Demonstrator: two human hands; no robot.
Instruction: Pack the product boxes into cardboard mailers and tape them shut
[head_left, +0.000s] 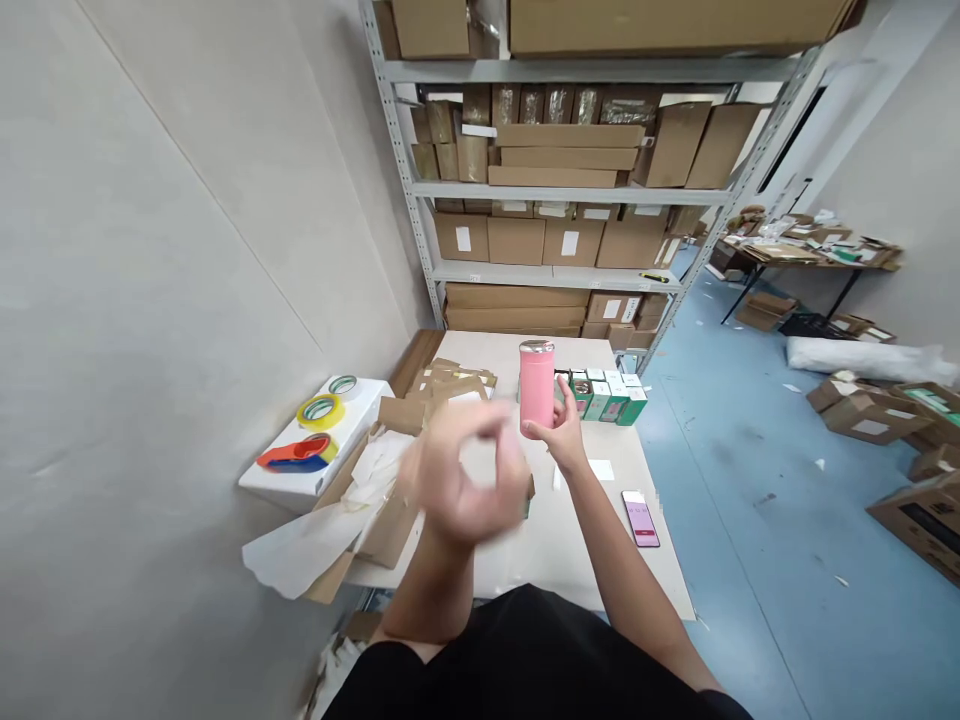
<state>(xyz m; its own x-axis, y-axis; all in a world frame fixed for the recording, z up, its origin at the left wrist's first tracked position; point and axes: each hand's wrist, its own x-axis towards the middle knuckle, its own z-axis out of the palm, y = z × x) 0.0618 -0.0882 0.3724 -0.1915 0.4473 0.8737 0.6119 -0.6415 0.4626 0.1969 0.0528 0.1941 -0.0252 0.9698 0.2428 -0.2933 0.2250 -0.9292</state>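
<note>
My right hand (559,425) grips a pink cylindrical bottle (537,385) with a silver top and holds it upright above the white table (570,530). My left hand (461,475) is raised in front of me and smeared by motion. Its fingers look curled, and something pale and blurred shows near them, but I cannot make out what it is. A row of small green and white boxes (604,395) stands just behind the bottle.
Flattened cardboard and white paper (390,470) lie on the table's left. A phone (641,518) rests at the right edge. Tape rolls and a red-blue dispenser (300,452) sit on a white box at left. Metal shelving (555,200) with cartons stands behind.
</note>
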